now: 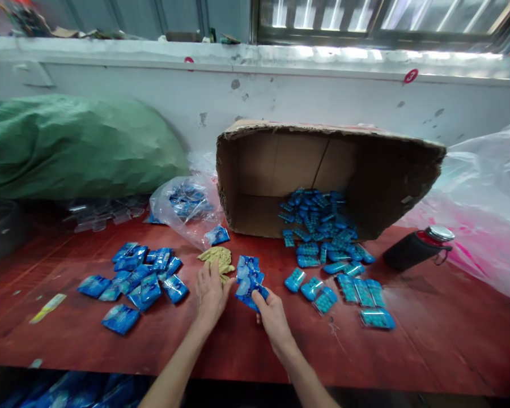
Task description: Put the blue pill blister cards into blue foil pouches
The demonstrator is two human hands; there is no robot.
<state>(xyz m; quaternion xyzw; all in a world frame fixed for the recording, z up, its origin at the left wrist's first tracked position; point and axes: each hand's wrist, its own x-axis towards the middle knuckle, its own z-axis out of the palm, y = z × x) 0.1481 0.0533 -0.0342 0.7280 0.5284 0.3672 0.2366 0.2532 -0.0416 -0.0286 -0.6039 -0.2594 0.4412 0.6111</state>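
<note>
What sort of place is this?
Likely a workshop or factory, judging by the shiny blue plastic packets on the long red table, the brown cardboard box lying on its side, and the bulging green sack.

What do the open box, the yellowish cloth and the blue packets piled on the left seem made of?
Open box: matte brown cardboard, by its ragged edges.
Yellowish cloth: probably dull fabric, by its soft, crumpled folds.
Blue packets: glossy, likely plastic film, by their glints and creases; foil possible.
</note>
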